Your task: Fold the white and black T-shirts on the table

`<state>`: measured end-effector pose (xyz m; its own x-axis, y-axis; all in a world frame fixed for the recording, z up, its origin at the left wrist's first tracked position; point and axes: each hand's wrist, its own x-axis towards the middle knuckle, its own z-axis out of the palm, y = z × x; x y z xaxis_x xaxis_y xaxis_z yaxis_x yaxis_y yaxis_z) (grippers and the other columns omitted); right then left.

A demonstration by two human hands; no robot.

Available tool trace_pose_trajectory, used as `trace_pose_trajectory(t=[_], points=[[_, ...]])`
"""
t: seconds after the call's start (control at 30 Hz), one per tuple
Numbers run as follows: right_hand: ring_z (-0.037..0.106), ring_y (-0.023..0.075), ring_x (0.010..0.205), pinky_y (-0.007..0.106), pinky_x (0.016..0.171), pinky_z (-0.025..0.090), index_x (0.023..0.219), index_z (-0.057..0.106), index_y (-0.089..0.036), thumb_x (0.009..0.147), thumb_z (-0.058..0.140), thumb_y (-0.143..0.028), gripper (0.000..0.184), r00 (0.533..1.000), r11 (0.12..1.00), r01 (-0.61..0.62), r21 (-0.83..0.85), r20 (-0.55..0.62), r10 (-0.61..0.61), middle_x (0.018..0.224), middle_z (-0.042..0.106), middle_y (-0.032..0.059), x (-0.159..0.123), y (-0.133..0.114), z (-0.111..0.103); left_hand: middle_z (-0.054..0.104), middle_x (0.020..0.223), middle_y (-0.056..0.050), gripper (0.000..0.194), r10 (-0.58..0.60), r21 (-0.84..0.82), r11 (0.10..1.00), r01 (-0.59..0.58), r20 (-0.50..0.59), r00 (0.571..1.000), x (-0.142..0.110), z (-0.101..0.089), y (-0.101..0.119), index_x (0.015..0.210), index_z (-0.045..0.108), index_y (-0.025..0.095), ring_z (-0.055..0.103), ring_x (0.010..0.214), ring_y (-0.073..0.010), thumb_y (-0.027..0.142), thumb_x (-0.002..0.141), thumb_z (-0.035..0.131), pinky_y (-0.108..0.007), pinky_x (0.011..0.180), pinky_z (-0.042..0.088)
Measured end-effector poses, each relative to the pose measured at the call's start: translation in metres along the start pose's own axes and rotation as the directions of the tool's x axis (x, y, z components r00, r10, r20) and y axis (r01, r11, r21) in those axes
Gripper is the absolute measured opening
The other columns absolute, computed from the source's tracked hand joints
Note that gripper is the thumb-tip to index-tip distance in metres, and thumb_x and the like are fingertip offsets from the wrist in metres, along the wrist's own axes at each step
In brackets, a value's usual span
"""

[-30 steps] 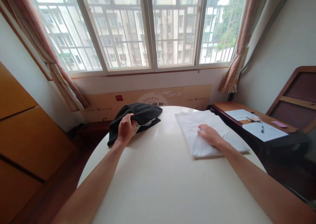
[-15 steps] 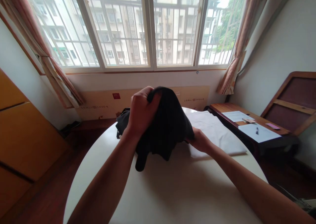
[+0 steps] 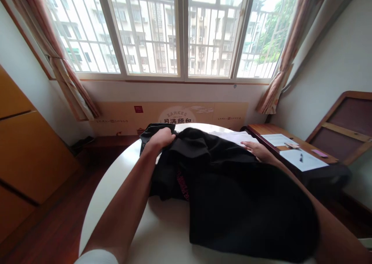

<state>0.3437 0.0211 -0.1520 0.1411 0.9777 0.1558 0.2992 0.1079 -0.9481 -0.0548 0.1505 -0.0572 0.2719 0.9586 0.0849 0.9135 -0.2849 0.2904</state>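
A black garment (image 3: pixel 247 202) with pink lettering lies spread and rumpled over the round white table (image 3: pixel 101 202); its near part hangs toward me on the right. My left hand (image 3: pixel 162 138) is closed on the garment's far left part, its fingertips hidden by the cloth. At the far right edge of the same garment, my right hand (image 3: pixel 257 150) grips the cloth between thumb and fingers. Behind the left hand sits another folded black cloth (image 3: pixel 155 128). A white folded cloth (image 3: pixel 232 136) shows partly beyond the garment, next to my right hand.
To the right stands a low wooden table (image 3: pixel 255 130) with paper sheets (image 3: pixel 303 160), a pen (image 3: pixel 301 157) and a pink item (image 3: pixel 319 153). A printed cardboard panel (image 3: pixel 116 118) leans under the window. An orange cabinet (image 3: pixel 35 155) is on the left.
The bunched black garment has come down and spread out over the table toward me and to the right. My hands have moved apart, the right one up and outward.
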Motion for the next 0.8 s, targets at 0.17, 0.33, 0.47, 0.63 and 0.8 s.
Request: trace_pose_trajectory(t=[0.17, 0.33, 0.47, 0.63, 0.8], points=[[0.069, 0.0347, 0.123, 0.049, 0.104, 0.056, 0.117, 0.074, -0.024, 0.088, 0.069, -0.07, 0.055, 0.999, 0.998, -0.04, 0.038, 0.016, 0.039, 0.125, 0.076, 0.015, 0.003, 0.012, -0.003, 0.077, 0.126, -0.012, 0.06, 0.193, -0.062, 0.981, -0.183, 0.258, 0.947, -0.002, 0.01, -0.011, 0.125, 0.074, 0.019, 0.074, 0.109, -0.0295, 0.052, 0.074, 0.079, -0.028, 0.087, 0.054], [0.068, 0.0321, 0.114, 0.042, 0.101, 0.051, 0.11, 0.08, -0.027, 0.079, 0.085, -0.051, 0.04, 0.917, 0.865, 0.255, -0.433, 0.391, -0.075, 0.118, 0.077, 0.006, -0.011, -0.004, 0.021, 0.078, 0.124, -0.01, 0.078, 0.196, 0.023, 0.974, -0.226, 0.412, 0.89, -0.01, 0.018, 0.007, 0.126, 0.074, 0.021, 0.073, 0.108, -0.0323, 0.052, 0.056, 0.09, -0.029, 0.083, 0.054], [0.067, 0.0232, 0.08, 0.033, 0.074, 0.051, 0.084, 0.071, -0.023, 0.088, 0.069, -0.043, 0.021, 0.948, 0.874, 0.262, -0.408, 0.281, -0.153, 0.084, 0.074, 0.0021, -0.006, -0.001, 0.028, 0.08, 0.095, -0.005, 0.024, 0.242, -0.047, 0.97, -0.239, 0.27, 0.932, -0.006, 0.022, 0.008, 0.094, 0.077, 0.02, 0.073, 0.085, -0.0252, 0.032, 0.076, 0.066, -0.028, 0.071, 0.051], [0.063, 0.0211, 0.069, 0.03, 0.06, 0.045, 0.095, 0.068, -0.022, 0.082, 0.063, -0.057, 0.038, 0.947, 0.984, -0.027, -0.174, -0.32, -0.031, 0.075, 0.07, 0.0016, 0.012, 0.022, -0.01, 0.073, 0.076, -0.003, 0.018, 0.257, -0.359, 0.892, -0.273, -0.094, 0.962, 0.007, 0.014, -0.008, 0.074, 0.064, 0.02, 0.069, 0.071, -0.0201, 0.032, 0.084, 0.055, -0.026, 0.065, 0.049], [0.064, 0.024, 0.069, 0.031, 0.059, 0.045, 0.077, 0.071, -0.019, 0.071, 0.071, -0.054, 0.036, 0.923, 0.954, -0.221, -0.202, -0.359, 0.138, 0.071, 0.072, 0.007, 0.015, 0.041, -0.027, 0.071, 0.068, -0.002, 0.014, -0.106, -0.674, 0.733, -0.086, -0.239, 0.965, 0.016, 0.015, -0.014, 0.08, 0.056, 0.021, 0.067, 0.054, -0.0178, 0.03, 0.089, 0.051, -0.025, 0.051, 0.047]])
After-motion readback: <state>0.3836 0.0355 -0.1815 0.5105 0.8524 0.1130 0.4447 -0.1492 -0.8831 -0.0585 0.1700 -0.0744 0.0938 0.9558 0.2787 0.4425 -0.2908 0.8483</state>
